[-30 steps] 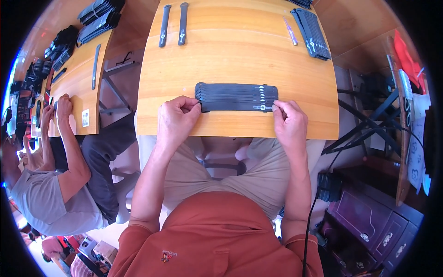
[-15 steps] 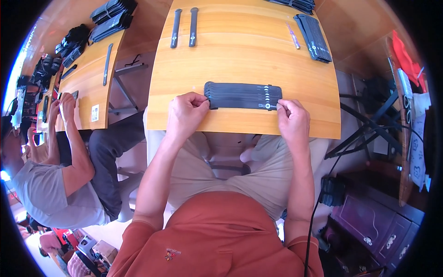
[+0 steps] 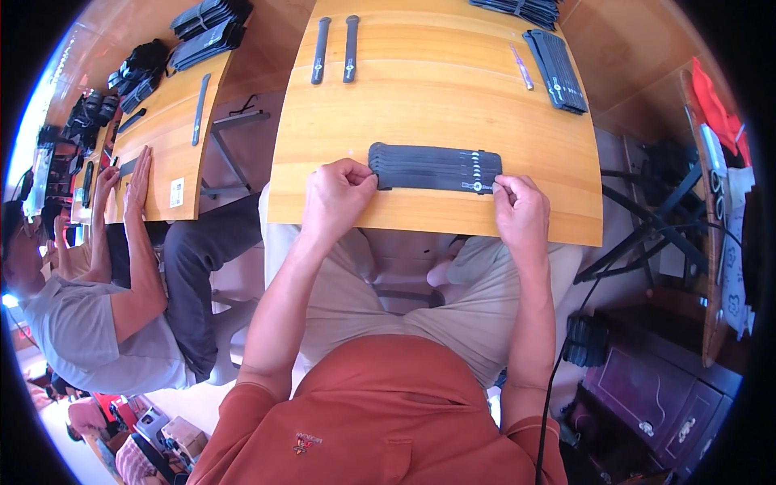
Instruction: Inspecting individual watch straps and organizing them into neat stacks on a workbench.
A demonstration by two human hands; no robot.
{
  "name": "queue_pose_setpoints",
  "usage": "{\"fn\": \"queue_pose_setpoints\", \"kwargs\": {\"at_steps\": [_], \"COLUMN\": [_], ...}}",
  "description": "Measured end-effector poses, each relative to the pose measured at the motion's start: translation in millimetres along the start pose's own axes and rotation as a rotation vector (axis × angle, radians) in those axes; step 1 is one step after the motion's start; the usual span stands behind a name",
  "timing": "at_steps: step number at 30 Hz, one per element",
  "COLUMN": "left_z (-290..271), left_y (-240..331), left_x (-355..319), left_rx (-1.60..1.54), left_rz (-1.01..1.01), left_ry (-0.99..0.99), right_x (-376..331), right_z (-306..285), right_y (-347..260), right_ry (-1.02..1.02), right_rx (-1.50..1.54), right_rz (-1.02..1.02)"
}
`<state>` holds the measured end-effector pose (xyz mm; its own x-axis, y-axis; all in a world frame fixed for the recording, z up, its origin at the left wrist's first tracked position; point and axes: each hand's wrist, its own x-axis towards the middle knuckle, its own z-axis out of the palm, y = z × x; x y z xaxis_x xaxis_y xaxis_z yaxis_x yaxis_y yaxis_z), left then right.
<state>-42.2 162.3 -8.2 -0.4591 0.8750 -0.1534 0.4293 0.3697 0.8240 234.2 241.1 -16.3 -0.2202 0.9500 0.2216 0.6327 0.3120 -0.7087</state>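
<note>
A row of overlapping black straps [image 3: 432,166] lies near the front edge of the wooden table [image 3: 436,105], each strap stepped slightly from the one behind it. Their rounded ends are on the left, and pale printed marks line up toward the right. My left hand [image 3: 343,192] pinches the left end of the nearest strap between thumb and fingers. At the opposite end, my right hand [image 3: 521,208] pinches the same strap's right corner. Two single black straps [image 3: 321,52] lie apart at the far left of the table.
A bundle of black straps [image 3: 554,71] lies at the far right beside a thin purple tool [image 3: 521,66]. Another dark bundle [image 3: 521,10] sits at the back edge. To my left, a co-worker [image 3: 97,323] works at a second table [image 3: 174,153] holding more straps.
The whole view has shifted slightly. My hands keep their pinch at both ends of the nearest strap. The co-worker's nearer hand has flattened out with its fingers extended.
</note>
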Motion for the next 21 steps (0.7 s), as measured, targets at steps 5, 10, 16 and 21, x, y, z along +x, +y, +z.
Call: {"fn": "queue_pose_setpoints", "kwargs": {"at_steps": [5,10,16,21], "left_z": [-3,-3,-4,-9], "left_y": [5,8,1,-7], "left_x": [-3,-4,-9,-13], "left_rx": [0.052,0.076,0.066,0.191], "left_rz": [0.026,0.046,0.114,0.289], "left_ry": [0.013,0.03,0.059,0.159], "right_x": [1,1,3,2], "right_z": [0,0,-1,-4], "right_y": [0,0,0,-3], "right_ry": [-0.021,-0.002,0.002,-0.018], "right_rx": [0.001,0.013,-0.009,-0.028], "right_rz": [0.035,0.004,-0.062,-0.073]}}
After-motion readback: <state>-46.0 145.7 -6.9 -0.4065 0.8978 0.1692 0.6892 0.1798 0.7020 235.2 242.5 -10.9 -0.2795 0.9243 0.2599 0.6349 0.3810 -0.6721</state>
